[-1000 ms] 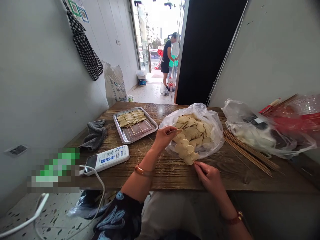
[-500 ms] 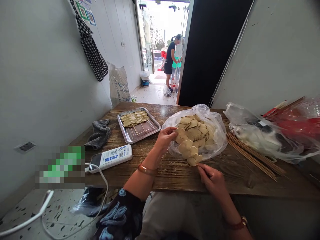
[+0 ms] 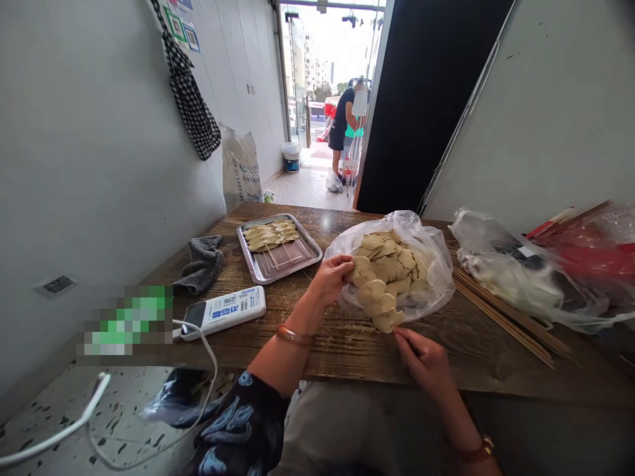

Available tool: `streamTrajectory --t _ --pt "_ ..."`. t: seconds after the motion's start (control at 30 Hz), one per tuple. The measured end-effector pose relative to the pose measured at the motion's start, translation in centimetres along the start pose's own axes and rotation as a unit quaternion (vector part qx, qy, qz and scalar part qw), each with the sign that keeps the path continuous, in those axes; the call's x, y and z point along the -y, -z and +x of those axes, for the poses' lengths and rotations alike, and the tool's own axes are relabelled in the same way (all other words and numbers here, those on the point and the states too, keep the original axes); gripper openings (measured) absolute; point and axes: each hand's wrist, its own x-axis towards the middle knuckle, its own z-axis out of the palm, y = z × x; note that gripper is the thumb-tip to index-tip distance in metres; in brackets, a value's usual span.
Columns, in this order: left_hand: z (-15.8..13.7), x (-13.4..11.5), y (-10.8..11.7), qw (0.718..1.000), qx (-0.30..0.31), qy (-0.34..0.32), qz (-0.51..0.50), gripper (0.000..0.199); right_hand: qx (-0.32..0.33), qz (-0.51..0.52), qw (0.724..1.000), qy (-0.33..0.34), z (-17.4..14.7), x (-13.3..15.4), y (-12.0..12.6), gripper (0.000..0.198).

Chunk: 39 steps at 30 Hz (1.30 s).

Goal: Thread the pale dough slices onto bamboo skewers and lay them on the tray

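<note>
Between my two hands is a skewer threaded with thin, round, pale-yellow slices [image 3: 377, 297] that look like potato. My left hand [image 3: 331, 277] is closed, thumb and fingers pinching the slice at the far end. My right hand [image 3: 424, 357] grips the bare near end of the bamboo skewer [image 3: 395, 329], most of which the slices hide. Just behind them an open clear plastic bag [image 3: 436, 264] holds a heap of loose slices [image 3: 389, 254]. On a metal tray [image 3: 258, 271], to the left, lie several filled skewers [image 3: 272, 235] side by side.
Bare bamboo skewers [image 3: 506, 317] lie on the wooden table [image 3: 317, 344] at right, beside plastic bags [image 3: 536, 277]. A grey cloth [image 3: 201, 264] and white device [image 3: 225, 312] with a cable [image 3: 211, 357] sit left. A person [image 3: 342, 122] bends near the doorway.
The whole view has shifted slightly. My hands keep nearly the same hold on the slices and skewer. The person by the doorway bends lower.
</note>
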Motion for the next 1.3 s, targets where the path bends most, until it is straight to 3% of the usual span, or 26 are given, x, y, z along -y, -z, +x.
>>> streamTrajectory --t 0.27,0.67,1.0,1.13,1.3 --pt "-0.2 0.4 -0.2 1.000 0.019 0.018 -0.002 0.035 -0.001 -0.004 1.000 -0.003 0.1 0.3 0.0 0.036" --pt "-0.3 0.5 -0.7 0.977 0.006 -0.107 0.184 0.024 0.026 0.015 0.999 -0.031 0.2 0.4 0.0 0.036" --pt "0.0 0.7 -0.4 0.949 0.059 -0.130 0.282 0.030 0.034 0.055 0.996 -0.063 0.2 0.6 0.2 0.038" --pt "-0.4 0.5 -0.8 0.964 0.090 -0.108 0.226 0.045 0.039 0.092 0.991 -0.089 0.2 0.6 0.4 0.039" --pt "-1.1 0.2 -1.5 0.990 0.079 -0.018 0.115 0.048 0.037 0.151 0.978 -0.139 0.2 0.5 0.6 0.043"
